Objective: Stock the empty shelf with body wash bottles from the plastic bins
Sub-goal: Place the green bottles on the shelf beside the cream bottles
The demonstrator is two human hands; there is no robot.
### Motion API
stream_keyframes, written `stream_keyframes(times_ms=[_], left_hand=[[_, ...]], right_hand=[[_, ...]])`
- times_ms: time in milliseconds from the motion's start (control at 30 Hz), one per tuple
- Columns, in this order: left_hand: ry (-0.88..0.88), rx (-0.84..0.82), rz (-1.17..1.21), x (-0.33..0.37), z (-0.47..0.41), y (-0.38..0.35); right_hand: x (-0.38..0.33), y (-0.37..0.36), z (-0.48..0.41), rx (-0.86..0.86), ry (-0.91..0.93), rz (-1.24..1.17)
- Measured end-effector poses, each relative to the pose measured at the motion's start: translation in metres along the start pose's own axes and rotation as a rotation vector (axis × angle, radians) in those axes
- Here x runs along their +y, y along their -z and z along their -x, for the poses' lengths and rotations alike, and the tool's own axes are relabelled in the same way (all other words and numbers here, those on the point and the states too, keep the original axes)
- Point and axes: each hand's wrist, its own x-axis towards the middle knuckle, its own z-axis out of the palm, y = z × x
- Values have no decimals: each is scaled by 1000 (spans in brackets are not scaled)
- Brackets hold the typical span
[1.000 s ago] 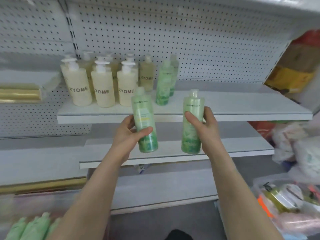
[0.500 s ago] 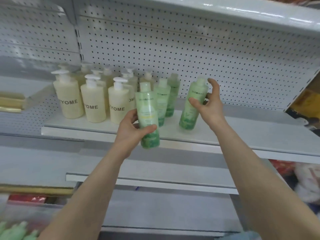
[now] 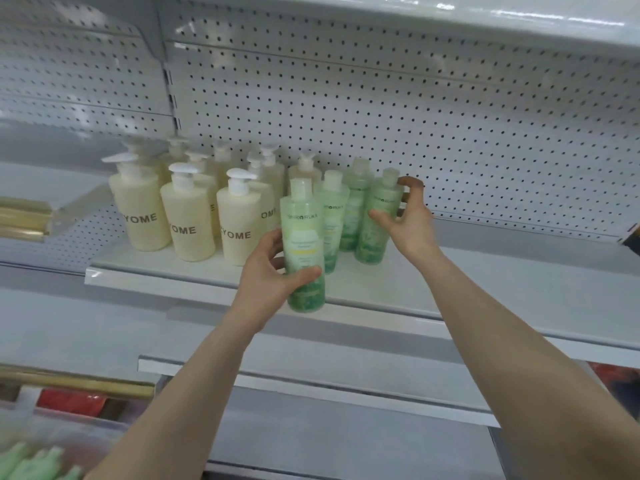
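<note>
Right hand now grips its green bottle set down on the shelf; left hand holds another bottle, unplaced.

White pegboard back panel behind, split by slotted upright. Overhead shelf underside glossy, catching ceiling-light glare. Lower white shelf lip beneath. Gold trim strip at left edge, another lower left. Red packaging under it, blurred.
</note>
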Motion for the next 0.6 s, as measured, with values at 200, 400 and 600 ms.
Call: stream_keyframes(times_ms=[200, 400, 600], left_hand=[[-18, -19, -14, -5, 1, -2], [-41, -70, -1, -7, 6, -8], [-84, -129, 14, 1, 2, -36]], right_hand=[[7, -1, -5, -14, 26, 11], [0, 12, -4, -13, 34, 225], [-46, 42, 25, 90, 274, 119]])
